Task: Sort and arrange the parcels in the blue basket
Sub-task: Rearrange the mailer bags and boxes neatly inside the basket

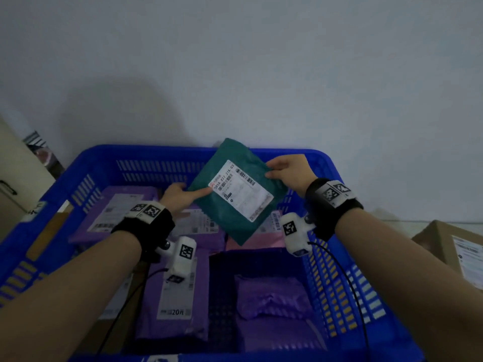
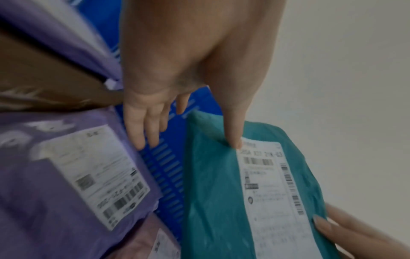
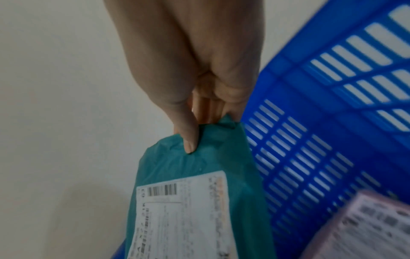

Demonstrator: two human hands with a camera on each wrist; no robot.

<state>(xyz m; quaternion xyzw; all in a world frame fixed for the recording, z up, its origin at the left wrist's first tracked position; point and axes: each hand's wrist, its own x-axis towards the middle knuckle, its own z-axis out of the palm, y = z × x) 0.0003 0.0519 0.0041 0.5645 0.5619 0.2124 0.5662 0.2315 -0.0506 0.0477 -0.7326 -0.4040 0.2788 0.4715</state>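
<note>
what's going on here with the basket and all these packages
A person is sorting parcels in a blue basket. Both hands hold a teal parcel up over the far side of the basket, its white shipping label facing up. The right hand pinches its far right edge; the left hand holds the left edge, thumb on top by the label. Below, several purple parcels and a pink one lie flat in the basket. A cardboard box sits outside to the right.

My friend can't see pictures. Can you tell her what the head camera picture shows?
Two hands hold a green parcel, label up, above a blue basket: the left hand at one edge, the right hand pinching the other. Purple parcels lie in the basket below.
</note>
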